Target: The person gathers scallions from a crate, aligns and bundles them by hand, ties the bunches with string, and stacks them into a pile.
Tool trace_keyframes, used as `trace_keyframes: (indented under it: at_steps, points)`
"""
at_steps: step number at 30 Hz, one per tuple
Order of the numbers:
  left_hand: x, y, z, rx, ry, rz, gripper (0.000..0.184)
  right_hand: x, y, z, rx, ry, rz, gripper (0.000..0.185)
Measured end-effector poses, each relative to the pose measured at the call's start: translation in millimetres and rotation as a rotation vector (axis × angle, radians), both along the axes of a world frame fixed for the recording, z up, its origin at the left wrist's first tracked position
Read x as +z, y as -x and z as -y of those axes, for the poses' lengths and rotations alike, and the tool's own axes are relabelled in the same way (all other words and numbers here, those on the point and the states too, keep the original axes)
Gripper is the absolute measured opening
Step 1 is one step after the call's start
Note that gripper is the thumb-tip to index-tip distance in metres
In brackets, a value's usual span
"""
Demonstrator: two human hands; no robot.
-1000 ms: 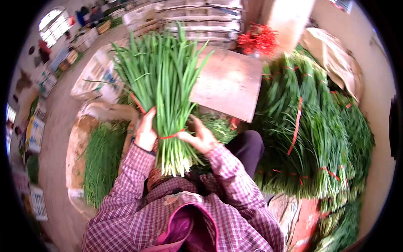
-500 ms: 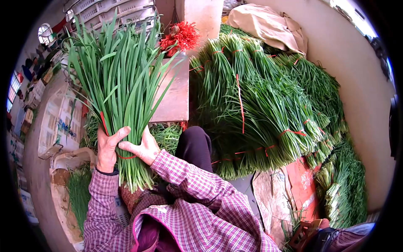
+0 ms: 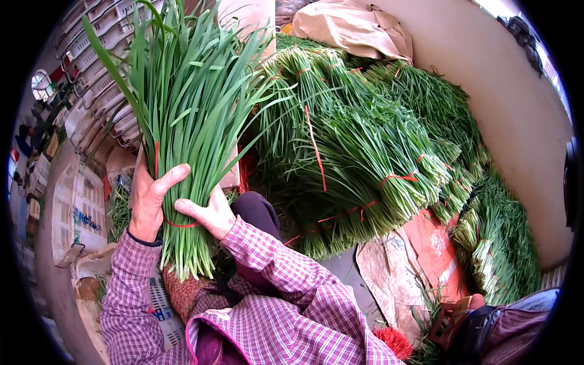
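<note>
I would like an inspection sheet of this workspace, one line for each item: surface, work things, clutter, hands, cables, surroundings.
Surface: wrinkled brown sheet and orange-red sheet, both partly covered.
Work things: long-leaved green bundle with pale stem ends, bound by a thin red tie; large pile of red-tied green bundles to its right.
Clutter: fluffy red tuft low in the picture; loose green leaves nearby.
Hands: left hand and right hand both grip the bundle, thumbs in front, above the tie.
Cables: nothing seen.
Surroundings: stacked pale slatted crates, crumpled beige cloth, pale wall.
</note>
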State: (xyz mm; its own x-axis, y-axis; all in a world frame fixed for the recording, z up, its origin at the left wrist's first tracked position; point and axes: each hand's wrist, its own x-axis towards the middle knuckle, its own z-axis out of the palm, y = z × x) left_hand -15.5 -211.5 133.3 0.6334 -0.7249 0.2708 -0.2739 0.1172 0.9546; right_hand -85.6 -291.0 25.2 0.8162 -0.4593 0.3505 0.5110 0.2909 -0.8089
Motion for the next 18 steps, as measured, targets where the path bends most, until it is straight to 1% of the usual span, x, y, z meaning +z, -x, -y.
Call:
trace_keyframes:
  at_steps: [1,2,3,5,6,9,10,11,12,14,16,17,18]
  points:
    - [1.6,-1.6,5.3,-0.009,0.003,0.011,0.061,3.9,2.8,5.9,0.034,-0.04,0.03,0.084]
    - [5.6,-0.5,12.0,-0.036,0.008,-0.038,0.062,6.4,4.8,12.9,0.045,-0.048,0.049,0.084]
    - [6.4,0.6,19.4,-0.036,0.005,-0.039,0.062,5.7,4.9,20.3,0.092,-0.1,0.04,0.08]
    - [12.5,11.4,19.7,-0.065,0.027,-0.042,0.064,15.2,16.5,20.8,0.089,-0.147,0.057,0.076]
    - [15.0,8.7,30.3,-0.109,0.006,-0.064,0.065,14.8,15.2,28.7,0.088,-0.184,0.025,0.074]
    - [23.8,12.8,52.9,-0.209,0.006,0.047,0.069,10.1,12.6,46.2,0.003,-0.234,0.078,0.07]
    - [25.1,12.5,59.7,-0.228,0.011,0.097,0.073,12.2,14.4,54.0,-0.007,-0.229,0.075,0.067]
    - [31.1,16.8,65.2,-0.283,0.03,0.055,0.077,14.5,15.9,59.6,-0.021,-0.248,0.076,0.065]
    - [34.8,26.1,59.0,-0.303,0.06,0.058,0.078,21.3,26.1,56.3,-0.024,-0.203,0.082,0.063]
    - [32.9,19.7,72.3,-0.327,0.08,0.044,0.08,36.9,34.5,74.0,-0.078,-0.095,0.042,0.059]
    - [32.6,14.7,79.7,-0.31,0.088,0.042,0.074,44.4,37.4,84.6,-0.076,-0.055,0.039,0.058]
    - [36.0,13.9,83.9,-0.308,0.092,0.043,0.074,47.5,37.1,88.1,-0.068,-0.055,0.043,0.056]
    - [40.9,14.7,88.6,-0.301,0.063,0.058,0.068,47.1,35.4,90.8,-0.063,-0.05,0.041,0.056]
